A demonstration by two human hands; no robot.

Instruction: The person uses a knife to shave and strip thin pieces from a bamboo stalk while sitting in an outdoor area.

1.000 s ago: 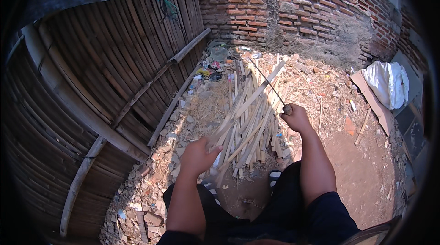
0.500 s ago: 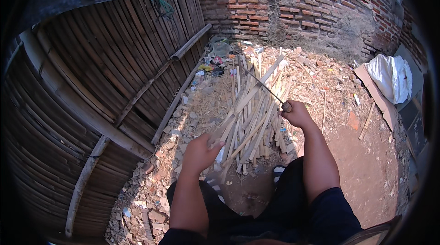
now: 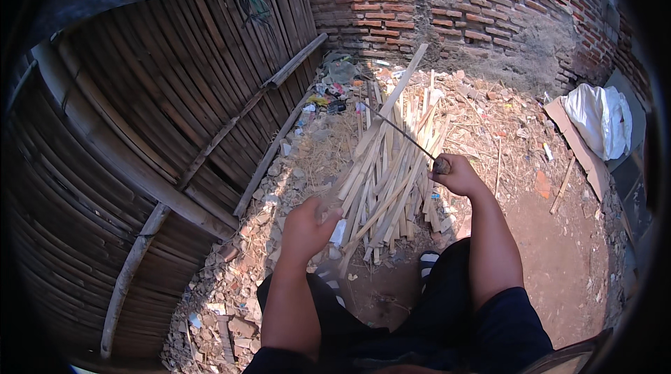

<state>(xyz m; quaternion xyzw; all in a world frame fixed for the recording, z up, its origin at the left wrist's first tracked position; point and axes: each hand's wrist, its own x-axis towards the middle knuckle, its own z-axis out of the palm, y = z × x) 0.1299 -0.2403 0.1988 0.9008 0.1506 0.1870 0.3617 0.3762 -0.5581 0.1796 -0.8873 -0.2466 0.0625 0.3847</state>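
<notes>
My left hand point(image 3: 306, 229) is closed around the near end of a long flat wooden strip point(image 3: 392, 103), which slants away to the far right. The strip is blurred close to my fingers. In my right hand point(image 3: 461, 177) is a machete, gripped by its wooden handle point(image 3: 441, 166). Its thin dark blade point(image 3: 409, 137), seen nearly edge-on, points to the far left and crosses the strip; whether they touch, I cannot tell. Below both lies a heap of pale wooden strips point(image 3: 395, 196) on the ground, just in front of my feet.
Bamboo wall point(image 3: 175, 87) on the left, with a pole rail point(image 3: 231, 126). A brick wall point(image 3: 475, 7) closes the far side. Rubble point(image 3: 241, 332) and litter cover the ground. At right, a white sack point(image 3: 597, 119) rests by a brown board point(image 3: 579, 147).
The far end of the strip in my left hand has swung up and away, standing out beyond the heap. My right hand and the machete have hardly moved. The view has shifted slightly.
</notes>
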